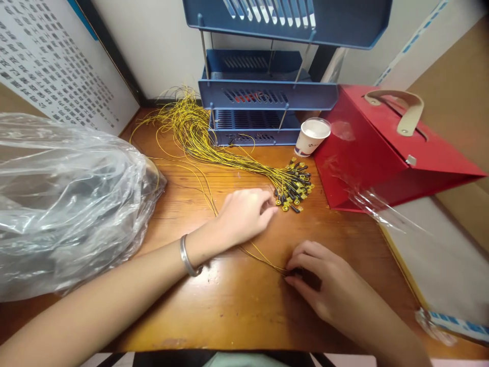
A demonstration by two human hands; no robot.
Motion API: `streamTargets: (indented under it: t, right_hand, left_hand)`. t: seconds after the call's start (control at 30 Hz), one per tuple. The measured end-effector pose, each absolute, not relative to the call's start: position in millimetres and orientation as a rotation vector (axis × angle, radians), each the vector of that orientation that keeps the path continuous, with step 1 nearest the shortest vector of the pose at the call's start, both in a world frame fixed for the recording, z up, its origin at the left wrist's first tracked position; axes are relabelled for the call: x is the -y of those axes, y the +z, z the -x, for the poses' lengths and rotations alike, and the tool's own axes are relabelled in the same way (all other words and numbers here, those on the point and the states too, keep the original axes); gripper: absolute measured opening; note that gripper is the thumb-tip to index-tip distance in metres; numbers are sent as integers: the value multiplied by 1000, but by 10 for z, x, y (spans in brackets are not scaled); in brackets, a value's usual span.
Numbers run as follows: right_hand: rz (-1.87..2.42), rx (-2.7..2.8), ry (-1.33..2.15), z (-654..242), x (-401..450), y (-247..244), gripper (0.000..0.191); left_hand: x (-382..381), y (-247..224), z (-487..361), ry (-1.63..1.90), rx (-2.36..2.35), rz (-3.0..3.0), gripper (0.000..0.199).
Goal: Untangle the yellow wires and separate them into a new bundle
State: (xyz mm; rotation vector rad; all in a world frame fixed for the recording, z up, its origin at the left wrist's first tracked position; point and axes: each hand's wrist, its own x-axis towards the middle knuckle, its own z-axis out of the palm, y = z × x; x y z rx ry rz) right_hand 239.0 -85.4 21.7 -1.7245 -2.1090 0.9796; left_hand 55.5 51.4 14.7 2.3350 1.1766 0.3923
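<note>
A bundle of thin yellow wires (229, 155) runs across the wooden table, its black-and-yellow connector ends (296, 186) heaped at the right. My left hand (246, 214), with a metal bracelet on the wrist, is beside that heap, its fingers curled; whatever they may hold is hidden. Lower right, my right hand (315, 275) pinches the end of a separate yellow wire (267, 261), with a small dark part partly hidden between the fingers. This wire passes beneath my left forearm and leads up to the left.
A clear plastic bag (76, 204) fills the left side. Behind the wires stands a blue tiered rack (267, 95). A paper cup (312, 136) is next to a red box (367, 148) with a beige handle. Cardboard and white panels border the right.
</note>
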Motion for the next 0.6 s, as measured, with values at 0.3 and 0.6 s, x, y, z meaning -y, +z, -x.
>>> streamTargets:
  t: [0.3,0.6]
  right_hand:
    - [1752,2071,1026,-2408,849,233,9]
    - [1721,2066,1041,-2512,870,237,14]
  left_hand:
    - [-908,27,-790,524,-1276,-2140,21]
    - [-993,71,-1029,474,-1379,-2029,33]
